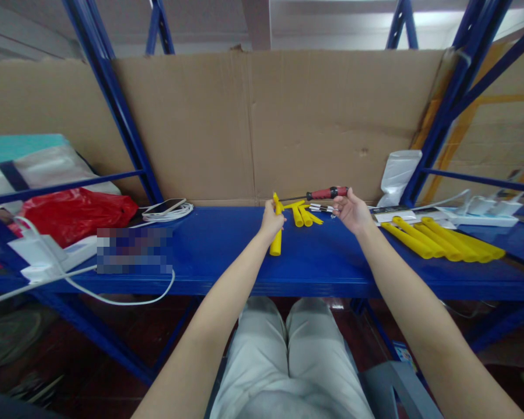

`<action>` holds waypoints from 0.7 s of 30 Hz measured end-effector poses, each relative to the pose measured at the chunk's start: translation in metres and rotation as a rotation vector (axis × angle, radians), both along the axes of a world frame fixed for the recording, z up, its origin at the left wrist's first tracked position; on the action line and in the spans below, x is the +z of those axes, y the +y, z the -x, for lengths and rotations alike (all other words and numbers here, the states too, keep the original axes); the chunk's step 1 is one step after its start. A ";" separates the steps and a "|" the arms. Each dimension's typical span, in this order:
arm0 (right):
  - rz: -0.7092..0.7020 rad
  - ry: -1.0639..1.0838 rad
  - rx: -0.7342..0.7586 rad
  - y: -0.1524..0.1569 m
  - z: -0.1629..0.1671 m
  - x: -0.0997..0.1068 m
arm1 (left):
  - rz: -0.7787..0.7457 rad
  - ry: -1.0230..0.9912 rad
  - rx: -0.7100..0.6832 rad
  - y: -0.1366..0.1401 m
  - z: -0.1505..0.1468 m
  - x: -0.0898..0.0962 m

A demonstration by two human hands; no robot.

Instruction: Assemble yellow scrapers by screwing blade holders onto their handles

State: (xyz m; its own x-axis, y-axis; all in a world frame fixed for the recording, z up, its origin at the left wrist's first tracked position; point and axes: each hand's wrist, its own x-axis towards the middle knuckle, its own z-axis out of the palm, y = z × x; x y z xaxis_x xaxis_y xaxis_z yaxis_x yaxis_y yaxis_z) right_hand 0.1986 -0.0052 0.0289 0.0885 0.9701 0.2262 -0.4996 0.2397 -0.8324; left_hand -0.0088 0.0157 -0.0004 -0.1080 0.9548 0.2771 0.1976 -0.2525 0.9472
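My left hand [272, 222] is closed round a yellow plastic handle [276, 244], held upright over the blue shelf. My right hand [353, 210] grips the end of a screwdriver [325, 194] with a red and black handle. The screwdriver lies level, its thin shaft pointing left to the upper part of the yellow handle; whether the tip touches it I cannot tell. Just behind and between my hands lie several yellow plastic pieces [304, 216]. Beside my right fingers are small black-and-white items [322, 208] that I cannot make out.
A row of yellow handles [441, 240] lies on the right of the blue shelf [227, 250]. Power strips [480, 218] stand at right and left. A phone [169, 206] on coiled white cable and a red plastic bag [78, 212] are at left. Cardboard [192, 128] closes the back.
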 end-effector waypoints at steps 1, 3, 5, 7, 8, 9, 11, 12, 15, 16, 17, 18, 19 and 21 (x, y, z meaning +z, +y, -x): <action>-0.004 -0.009 -0.010 0.002 0.000 -0.001 | 0.002 0.005 0.003 0.000 0.000 0.000; -0.013 -0.021 -0.030 0.005 -0.001 -0.003 | 0.006 0.009 0.009 0.000 0.000 0.000; -0.028 -0.033 -0.050 0.008 -0.002 -0.005 | 0.006 0.005 0.011 -0.001 0.000 0.001; -0.047 -0.044 -0.067 0.009 -0.003 -0.006 | 0.006 -0.002 0.008 -0.002 0.000 0.001; -0.052 -0.046 -0.073 0.010 -0.003 -0.006 | 0.007 -0.003 0.005 -0.003 0.000 0.002; -0.052 -0.045 -0.078 0.009 -0.003 -0.006 | 0.007 -0.004 0.003 -0.003 0.000 0.002; -0.035 -0.037 -0.086 0.008 -0.003 -0.005 | 0.005 -0.004 -0.001 -0.003 0.000 0.002; -0.022 -0.035 -0.087 0.008 -0.002 -0.004 | 0.004 -0.004 -0.003 -0.003 0.000 0.002; 0.003 -0.051 -0.068 0.005 -0.001 -0.003 | 0.000 -0.007 -0.007 -0.002 0.000 0.002; 0.003 -0.059 -0.062 0.005 0.000 -0.003 | -0.001 -0.008 -0.009 -0.001 0.000 0.001; -0.001 -0.064 -0.060 0.004 0.000 -0.003 | -0.001 -0.008 -0.009 -0.001 0.000 0.001; -0.007 -0.064 -0.061 0.004 0.001 -0.003 | -0.001 -0.007 -0.009 0.000 0.000 0.001; -0.013 -0.059 -0.065 0.004 0.001 -0.002 | 0.001 -0.005 -0.009 0.000 0.000 0.001; -0.024 -0.041 -0.071 0.003 0.002 -0.002 | 0.001 -0.003 -0.011 0.000 0.000 0.001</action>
State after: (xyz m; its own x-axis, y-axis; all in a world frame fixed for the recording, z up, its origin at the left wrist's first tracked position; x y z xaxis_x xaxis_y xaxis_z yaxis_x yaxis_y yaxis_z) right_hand 0.1967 -0.0021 0.0270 0.1475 0.9559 0.2540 -0.4464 0.2935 -0.8453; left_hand -0.0091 0.0157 0.0004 -0.0986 0.9562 0.2755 0.1926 -0.2533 0.9480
